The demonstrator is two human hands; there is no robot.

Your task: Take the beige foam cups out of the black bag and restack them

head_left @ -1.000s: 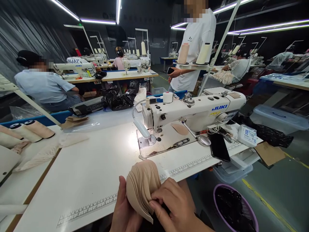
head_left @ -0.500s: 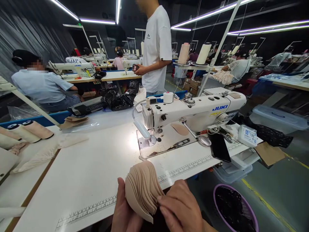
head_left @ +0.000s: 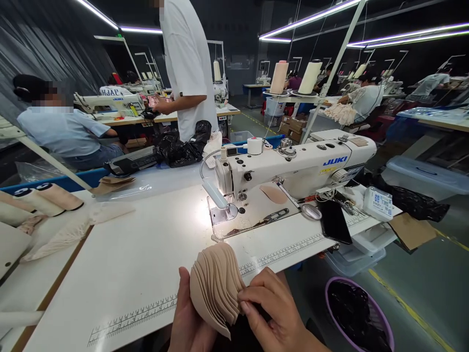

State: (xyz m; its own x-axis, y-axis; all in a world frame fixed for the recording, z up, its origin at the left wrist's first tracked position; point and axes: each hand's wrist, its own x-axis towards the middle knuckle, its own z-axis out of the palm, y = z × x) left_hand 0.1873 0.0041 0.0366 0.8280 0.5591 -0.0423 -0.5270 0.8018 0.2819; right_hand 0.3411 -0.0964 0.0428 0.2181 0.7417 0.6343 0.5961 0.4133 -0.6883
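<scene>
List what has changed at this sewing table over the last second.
The person in the white T-shirt walked left across the background, from behind the thread cones to well left of them. The right hand shifted slightly, its fingertips now at the right edge of the stack of beige pads. The left hand still cups that stack; the sewing machine and phone have not moved.

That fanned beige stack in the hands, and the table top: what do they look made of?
Beige stack: likely soft foam or fabric padding, matte; thin cupped layers fan out between the left hand and right hand. Table top: probably white laminate, smooth and slightly glossy, showing bright glare.
</scene>
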